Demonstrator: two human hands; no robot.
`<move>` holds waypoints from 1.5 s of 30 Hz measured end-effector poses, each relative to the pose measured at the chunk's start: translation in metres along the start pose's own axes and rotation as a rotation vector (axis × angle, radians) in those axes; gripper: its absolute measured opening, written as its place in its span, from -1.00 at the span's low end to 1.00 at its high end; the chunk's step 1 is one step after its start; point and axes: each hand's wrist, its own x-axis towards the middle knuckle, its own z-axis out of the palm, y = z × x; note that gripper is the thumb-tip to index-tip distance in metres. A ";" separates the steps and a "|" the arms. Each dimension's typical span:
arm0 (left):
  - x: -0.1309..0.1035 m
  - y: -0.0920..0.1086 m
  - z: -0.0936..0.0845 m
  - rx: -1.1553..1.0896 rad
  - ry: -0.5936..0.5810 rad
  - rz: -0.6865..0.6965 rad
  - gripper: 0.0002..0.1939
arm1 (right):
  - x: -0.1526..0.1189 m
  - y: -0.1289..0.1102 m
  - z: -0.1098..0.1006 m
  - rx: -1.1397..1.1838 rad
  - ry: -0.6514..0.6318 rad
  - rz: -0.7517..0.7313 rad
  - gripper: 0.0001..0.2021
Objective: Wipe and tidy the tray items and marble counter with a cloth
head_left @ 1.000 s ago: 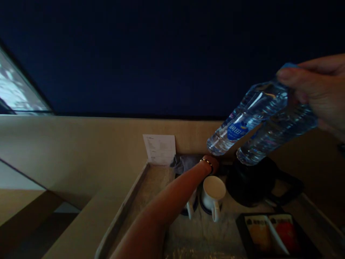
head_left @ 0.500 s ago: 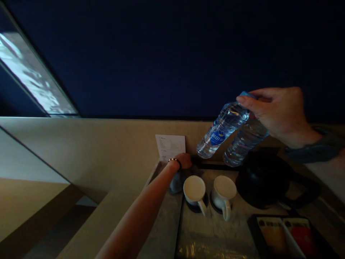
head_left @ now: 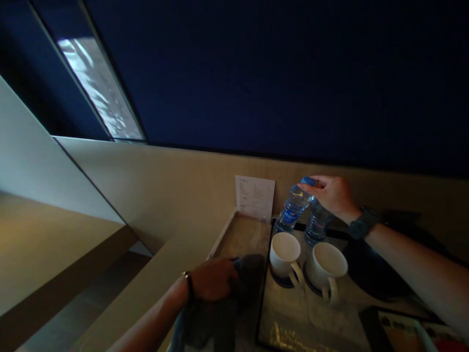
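Observation:
My right hand [head_left: 331, 195] grips two clear water bottles [head_left: 293, 210] by their necks; one has a blue cap and blue label. Their bases are down at the back of the tray [head_left: 289, 332], behind two white cups [head_left: 285, 253]. My left hand [head_left: 212, 279] is closed on a dark grey cloth [head_left: 246, 283] that lies on the stone counter [head_left: 242, 235] just left of the tray. A band sits on my left wrist and a watch on my right.
A second white cup [head_left: 328, 270] stands beside the first, both on dark coasters. A black kettle [head_left: 377, 274] sits right of the cups. A white printed card [head_left: 255, 198] leans on the beige wall. A tray of sachets [head_left: 410, 330] is at the lower right.
My right hand has lowered the two bottles from mid-air to the back of the tray. My left hand has drawn the cloth from the back wall toward me along the counter.

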 end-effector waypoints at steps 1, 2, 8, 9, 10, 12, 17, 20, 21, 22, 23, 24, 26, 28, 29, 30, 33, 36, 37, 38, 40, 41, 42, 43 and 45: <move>-0.012 0.001 0.001 0.050 -0.056 -0.022 -0.65 | -0.001 0.002 0.004 -0.007 -0.005 0.002 -0.39; -0.021 0.002 0.001 0.109 -0.081 -0.047 -0.65 | -0.003 0.004 0.008 -0.013 -0.009 0.003 -0.39; -0.011 0.010 -0.015 0.151 0.233 -0.020 -0.55 | -0.004 0.009 0.021 -0.018 -0.029 0.011 -0.35; 0.003 0.015 -0.020 0.095 0.297 0.001 -0.52 | -0.003 0.010 0.023 -0.018 -0.038 0.011 -0.34; 0.020 0.020 -0.025 0.033 0.361 0.016 -0.50 | -0.002 0.010 0.025 -0.019 -0.046 0.008 -0.32; 0.059 0.035 -0.034 -0.081 0.480 0.060 -0.42 | -0.002 0.009 0.028 -0.024 -0.062 -0.003 -0.31; 0.141 0.078 -0.044 -0.193 0.600 0.186 -0.21 | -0.002 0.010 0.026 -0.025 -0.032 0.004 -0.31; 0.157 0.093 -0.042 -0.165 0.633 0.094 -0.28 | -0.002 0.018 0.016 -0.013 0.070 0.048 -0.35; 0.158 0.096 -0.041 -0.131 0.642 0.072 -0.31 | -0.002 0.021 0.012 -0.008 0.110 0.066 -0.36; 0.158 0.097 -0.041 -0.094 0.652 0.059 -0.35 | -0.001 0.025 0.009 -0.003 0.148 0.084 -0.37; 0.158 0.097 -0.040 -0.059 0.665 0.046 -0.39 | -0.001 0.028 0.006 -0.001 0.181 0.099 -0.39; 0.157 0.096 -0.040 -0.032 0.679 0.032 -0.41 | 0.000 0.030 0.004 0.000 0.206 0.110 -0.41; 0.154 0.095 -0.039 -0.010 0.704 -0.015 -0.42 | 0.001 0.033 0.003 -0.008 0.210 0.112 -0.45; 0.153 0.093 -0.038 -0.010 0.715 -0.078 -0.41 | 0.003 0.032 0.005 -0.029 0.159 0.092 -0.50; 0.152 0.093 -0.037 -0.013 0.720 -0.101 -0.40 | 0.004 0.031 0.006 -0.043 0.126 0.077 -0.53; 0.153 0.093 -0.036 -0.016 0.722 -0.110 -0.39 | 0.004 0.030 0.008 -0.059 0.094 0.060 -0.58; 0.154 0.092 -0.031 -0.043 0.708 -0.090 -0.34 | 0.005 0.028 0.009 -0.096 0.019 0.023 -0.71; 0.146 0.087 -0.032 -0.091 0.694 -0.043 -0.15 | -0.004 0.026 -0.002 -0.124 -0.010 -0.028 -0.65; 0.137 0.083 -0.034 -0.103 0.693 -0.033 -0.09 | -0.009 0.024 -0.010 -0.147 0.022 -0.086 -0.59; 0.124 0.078 -0.036 -0.109 0.686 -0.022 -0.07 | -0.017 0.021 -0.019 -0.171 0.073 -0.162 -0.55; 0.089 0.066 -0.035 -0.098 0.626 0.019 -0.19 | -0.037 0.012 -0.035 -0.195 0.183 -0.320 -0.58; 0.068 0.059 -0.030 -0.077 0.574 0.039 -0.29 | -0.049 0.007 -0.041 -0.181 0.188 -0.375 -0.64; 0.046 0.052 -0.023 -0.045 0.509 0.053 -0.37 | -0.062 0.003 -0.044 -0.156 0.140 -0.409 -0.70; 0.025 0.045 -0.012 -0.008 0.436 0.055 -0.39 | -0.074 -0.001 -0.042 -0.134 0.043 -0.441 -0.74; -0.009 0.035 0.019 0.068 0.280 -0.005 -0.29 | -0.097 -0.005 -0.027 -0.133 -0.216 -0.468 -0.73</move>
